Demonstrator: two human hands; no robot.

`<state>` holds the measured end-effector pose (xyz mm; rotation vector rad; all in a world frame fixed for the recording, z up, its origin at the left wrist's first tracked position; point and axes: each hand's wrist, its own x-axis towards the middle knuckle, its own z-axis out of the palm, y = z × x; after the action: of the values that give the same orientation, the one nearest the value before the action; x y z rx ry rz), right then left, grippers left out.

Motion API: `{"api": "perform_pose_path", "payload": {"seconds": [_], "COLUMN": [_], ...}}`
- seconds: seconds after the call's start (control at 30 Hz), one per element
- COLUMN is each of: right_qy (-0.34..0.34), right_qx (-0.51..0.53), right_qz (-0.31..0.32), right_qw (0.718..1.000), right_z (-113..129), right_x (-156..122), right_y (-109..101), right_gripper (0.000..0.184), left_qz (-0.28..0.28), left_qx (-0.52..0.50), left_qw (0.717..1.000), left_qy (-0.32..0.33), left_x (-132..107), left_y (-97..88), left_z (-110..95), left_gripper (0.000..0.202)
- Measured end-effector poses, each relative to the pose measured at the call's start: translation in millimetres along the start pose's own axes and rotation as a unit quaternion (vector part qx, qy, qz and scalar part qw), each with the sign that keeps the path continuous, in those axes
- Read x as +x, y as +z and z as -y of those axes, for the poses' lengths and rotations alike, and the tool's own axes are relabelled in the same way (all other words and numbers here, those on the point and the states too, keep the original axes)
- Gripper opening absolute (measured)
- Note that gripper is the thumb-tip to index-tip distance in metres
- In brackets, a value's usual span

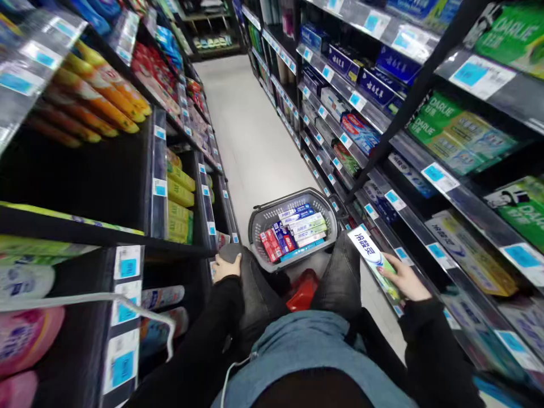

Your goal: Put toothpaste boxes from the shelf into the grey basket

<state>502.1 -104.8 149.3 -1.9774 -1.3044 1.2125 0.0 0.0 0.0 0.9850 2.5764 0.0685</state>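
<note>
You get bright, even store light from above; pale floor (255, 124) nearly washes out. Glare streaks clear price rails (408, 39) upper right. Left shelf bays (85, 170) sit in deep shadow. Strong wide-angle bending at your frame edges; corners smear, stretch. Basket (293, 226) at centre sharp; your right hand (406, 279) and box (374, 258) slightly soft.

- Grey plastic mesh basket (266, 218) of boxed tubes, on the pale floor (250, 124) before me.
- Yellow-orange tubes (102, 96), shelf at my left.
- Green cartons (459, 133), shelf at my right.
</note>
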Motion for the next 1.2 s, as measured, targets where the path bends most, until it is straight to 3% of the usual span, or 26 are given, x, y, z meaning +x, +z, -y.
{"api": "perform_pose_path", "payload": {"seconds": [0.1,0.17,0.27,0.33,0.4,0.5,0.63,0.7,0.83,0.9,0.93,0.97,1.0,1.1,1.13,1.2], "right_qy": [-0.054,-0.052,-0.015,-0.024,-0.074,-0.167,-0.279,-0.292,-0.293,-0.301,-0.309,-0.313,-0.310,-0.242,-0.218,-0.203], "right_qx": [0.020,0.076,0.248,0.402,0.535,0.667,0.733,0.751,0.785,0.789,0.781,0.768,0.746,0.619,0.552,0.381], "right_qz": [0.071,0.120,0.204,0.271,0.337,0.411,0.505,0.514,0.481,0.461,0.449,0.427,0.393,0.219,0.149,0.065], "right_qw": [0.996,0.988,0.947,0.874,0.772,0.599,0.360,0.295,0.258,0.273,0.306,0.362,0.439,0.715,0.791,0.900], "right_z": [30,45,58,63,68,76,90,96,104,104,103,101,98,82,76,66], "right_x": [-17,-25,-35,-37,-36,-27,-12,-9,-8,-8,-9,-9,-10,-10,-8,4], "right_y": [-9,-12,-7,2,14,35,61,72,83,83,82,79,76,62,58,51], "right_gripper": [0.075,0.065,0.056,0.050,0.041,0.030,0.020,0.014,0.007,0.007,0.006,0.006,0.010,0.032,0.037,0.040], "left_qz": [-0.002,-0.006,-0.009,-0.009,-0.006,-0.007,-0.010,-0.006,-0.005,-0.005,-0.007,-0.008,-0.008,-0.006,-0.005,-0.004], "left_qx": [0.003,0.004,0.001,-0.005,-0.010,-0.011,-0.012,-0.011,-0.009,-0.007,-0.007,-0.006,-0.007,-0.010,-0.010,-0.008], "left_qw": [1.000,1.000,1.000,1.000,1.000,1.000,1.000,1.000,1.000,1.000,1.000,1.000,1.000,1.000,1.000,1.000], "left_qy": [0.003,0.005,0.007,0.007,0.007,0.010,0.012,0.011,0.008,0.006,0.006,0.005,0.005,0.007,0.007,0.004], "left_x": [-2,-2,-3,-4,-4,-6,-7,-8,-10,-11,-12,-13,-14,-17,-18,-19], "left_y": [1.1,1.6,0.8,-0.6,-2.4,-4.5,-6.8,-7.9,-8.9,-9.3,-9.6,-10.2,-10.9,-13.7,-14.6,-15.4], "left_z": [3,4,3,2,1,-1,-3,-4,-6,-7,-8,-8,-9,-10,-10,-10], "left_gripper": [0.097,0.097,0.096,0.096,0.096,0.096,0.096,0.097,0.096,0.096,0.095,0.095,0.094,0.092,0.091,0.090]}}
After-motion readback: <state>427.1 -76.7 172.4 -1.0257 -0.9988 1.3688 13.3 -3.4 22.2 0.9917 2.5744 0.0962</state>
